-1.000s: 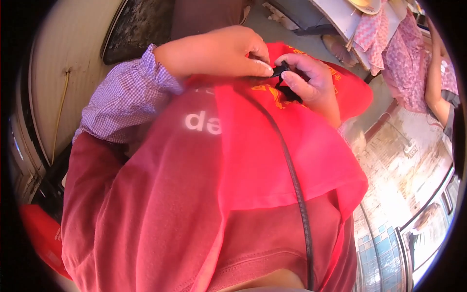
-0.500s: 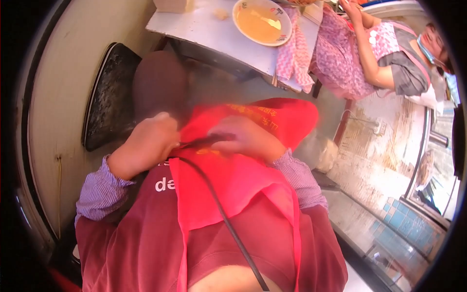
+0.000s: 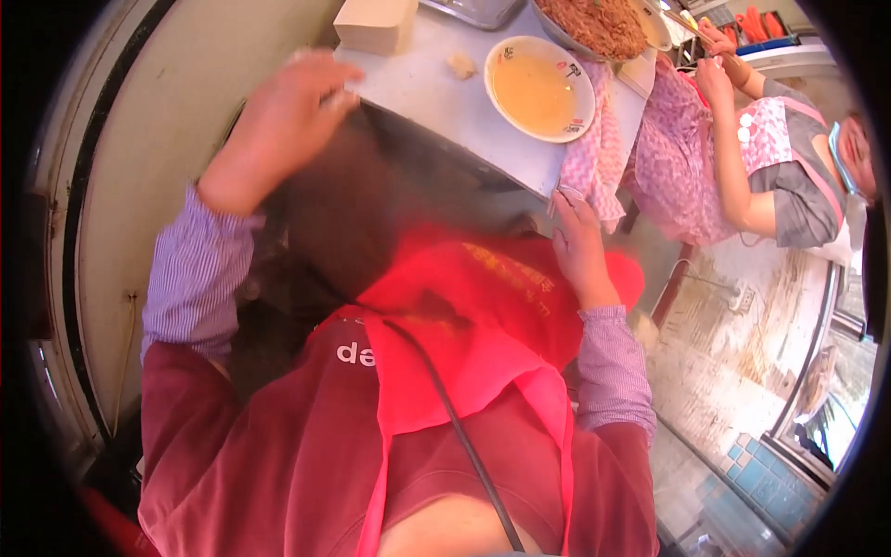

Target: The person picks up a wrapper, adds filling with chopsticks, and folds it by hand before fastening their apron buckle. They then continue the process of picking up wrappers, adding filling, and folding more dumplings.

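Observation:
My left hand (image 3: 278, 130) is raised beside the near left edge of the white table (image 3: 418, 84). Its fingers are loosely bent and apart, with nothing visible between them. My right hand (image 3: 583, 246) is at the table's near right corner, fingers apart, close to a pink-and-white cloth (image 3: 599, 153) hanging over the edge. Whether its fingertips touch the corner is unclear. Between my arms, a red apron (image 3: 492, 306) with yellow lettering lies over my lap. A dark cord (image 3: 445, 399) runs down across it.
On the table are a bowl of yellowish liquid (image 3: 534, 88), a bowl of reddish-brown shredded food (image 3: 599, 23), a pale block (image 3: 376, 23), a small lump (image 3: 461, 64) and a metal tray (image 3: 473, 7). A masked person in a pink apron (image 3: 682, 148) stands at right, hands raised.
Both hands have left the apron and cord at my waist. The left moved up toward the table, the right moved right and up to its corner. More of the tabletop shows.

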Demonstrator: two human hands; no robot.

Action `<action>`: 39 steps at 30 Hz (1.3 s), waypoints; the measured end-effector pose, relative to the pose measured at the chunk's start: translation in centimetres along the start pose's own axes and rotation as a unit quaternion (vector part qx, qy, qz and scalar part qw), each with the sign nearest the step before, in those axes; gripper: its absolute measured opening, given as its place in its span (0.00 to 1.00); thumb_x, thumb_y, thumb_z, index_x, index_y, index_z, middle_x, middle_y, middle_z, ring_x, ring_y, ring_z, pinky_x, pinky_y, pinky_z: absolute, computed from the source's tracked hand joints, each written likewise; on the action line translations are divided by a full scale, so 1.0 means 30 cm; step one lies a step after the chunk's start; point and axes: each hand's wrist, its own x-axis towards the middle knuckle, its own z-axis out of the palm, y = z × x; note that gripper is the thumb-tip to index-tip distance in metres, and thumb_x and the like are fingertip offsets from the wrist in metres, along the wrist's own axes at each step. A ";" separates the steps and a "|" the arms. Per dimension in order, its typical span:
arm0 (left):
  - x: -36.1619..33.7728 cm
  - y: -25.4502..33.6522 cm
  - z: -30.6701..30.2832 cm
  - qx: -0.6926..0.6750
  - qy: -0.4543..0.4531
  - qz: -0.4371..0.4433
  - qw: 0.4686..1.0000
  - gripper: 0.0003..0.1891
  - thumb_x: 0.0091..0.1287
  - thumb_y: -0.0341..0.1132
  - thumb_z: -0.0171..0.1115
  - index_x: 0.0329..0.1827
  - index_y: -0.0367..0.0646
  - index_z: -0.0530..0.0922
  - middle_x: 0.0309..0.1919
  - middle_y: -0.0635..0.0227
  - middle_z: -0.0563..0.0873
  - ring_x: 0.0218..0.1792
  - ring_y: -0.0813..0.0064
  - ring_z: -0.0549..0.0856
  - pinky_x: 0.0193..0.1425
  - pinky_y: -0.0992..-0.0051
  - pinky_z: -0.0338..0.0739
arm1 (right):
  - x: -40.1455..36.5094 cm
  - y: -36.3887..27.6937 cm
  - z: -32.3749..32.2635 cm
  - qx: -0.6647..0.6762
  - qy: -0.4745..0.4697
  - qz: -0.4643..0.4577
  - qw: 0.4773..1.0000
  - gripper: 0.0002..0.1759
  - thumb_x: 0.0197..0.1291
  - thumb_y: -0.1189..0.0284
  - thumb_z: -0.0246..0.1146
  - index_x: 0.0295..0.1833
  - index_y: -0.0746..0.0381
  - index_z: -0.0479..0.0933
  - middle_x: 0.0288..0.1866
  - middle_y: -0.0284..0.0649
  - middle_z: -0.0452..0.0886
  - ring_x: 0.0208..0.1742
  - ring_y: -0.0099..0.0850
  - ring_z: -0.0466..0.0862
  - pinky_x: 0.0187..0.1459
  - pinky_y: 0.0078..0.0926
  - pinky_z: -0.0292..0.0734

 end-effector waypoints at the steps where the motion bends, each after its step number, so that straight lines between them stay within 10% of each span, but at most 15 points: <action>1: 0.054 -0.036 0.012 0.022 0.058 0.003 0.998 0.11 0.58 0.32 0.59 0.43 0.42 0.79 0.37 0.60 0.80 0.40 0.57 0.78 0.44 0.65 0.74 | 0.009 0.008 0.009 -0.001 0.006 -0.002 1.000 0.26 0.46 0.84 0.59 0.56 0.63 0.72 0.54 0.49 0.73 0.58 0.45 0.72 0.58 0.36 0.68; 8: 0.307 -0.330 0.198 0.092 0.126 0.026 0.987 0.18 0.60 0.35 0.60 0.54 0.43 0.75 0.53 0.55 0.78 0.58 0.56 0.73 0.63 0.64 0.67 | 0.059 0.112 0.063 -0.049 0.062 -0.040 0.996 0.23 0.41 0.82 0.63 0.48 0.57 0.78 0.48 0.45 0.75 0.50 0.46 0.73 0.51 0.37 0.71; 17: 0.317 -0.362 0.289 0.045 0.113 -0.026 0.992 0.13 0.59 0.31 0.60 0.48 0.42 0.79 0.50 0.57 0.79 0.55 0.58 0.76 0.58 0.66 0.70 | 0.042 -0.064 -0.082 0.041 0.133 -0.118 0.983 0.12 0.45 0.82 0.65 0.39 0.61 0.80 0.40 0.41 0.79 0.43 0.40 0.78 0.46 0.32 0.74; 24: 0.333 -0.272 0.258 0.052 0.117 -0.011 0.992 0.05 0.56 0.27 0.57 0.35 0.38 0.76 0.37 0.57 0.78 0.43 0.53 0.77 0.46 0.63 0.72 | 0.121 -0.091 -0.263 0.234 0.332 0.064 0.911 0.04 0.61 0.80 0.59 0.41 0.67 0.76 0.32 0.31 0.77 0.31 0.16 0.75 0.35 0.13 0.71; 33: 0.374 -0.309 0.269 0.092 0.128 -0.042 0.987 0.04 0.55 0.27 0.54 0.33 0.40 0.75 0.39 0.55 0.78 0.44 0.53 0.77 0.47 0.63 0.73 | 0.146 -0.027 -0.191 0.247 0.188 0.100 0.945 0.05 0.58 0.79 0.60 0.33 0.65 0.71 0.26 0.34 0.73 0.24 0.20 0.73 0.28 0.18 0.69; 36: 0.394 -0.408 0.213 -0.034 0.142 -0.140 0.979 0.07 0.60 0.29 0.53 0.38 0.39 0.76 0.43 0.56 0.80 0.42 0.54 0.78 0.46 0.64 0.73 | 0.129 -0.014 -0.213 0.205 0.150 0.094 0.963 0.04 0.59 0.77 0.60 0.33 0.66 0.73 0.26 0.36 0.75 0.26 0.20 0.75 0.29 0.20 0.70; 38: 0.388 -0.441 0.190 -0.460 0.208 -0.227 0.833 0.12 0.64 0.31 0.52 0.47 0.36 0.75 0.50 0.59 0.80 0.47 0.57 0.79 0.51 0.66 0.74 | 0.114 -0.007 -0.270 0.131 0.134 0.080 0.979 0.05 0.59 0.76 0.60 0.33 0.68 0.77 0.27 0.37 0.78 0.28 0.21 0.76 0.29 0.20 0.70; 39: 0.385 -0.417 0.179 -0.462 0.200 -0.230 0.833 0.12 0.64 0.31 0.52 0.47 0.36 0.75 0.50 0.59 0.80 0.47 0.57 0.79 0.51 0.66 0.74 | 0.106 0.000 -0.298 0.194 0.150 0.099 0.964 0.05 0.59 0.77 0.59 0.34 0.68 0.78 0.28 0.36 0.79 0.29 0.22 0.77 0.31 0.19 0.71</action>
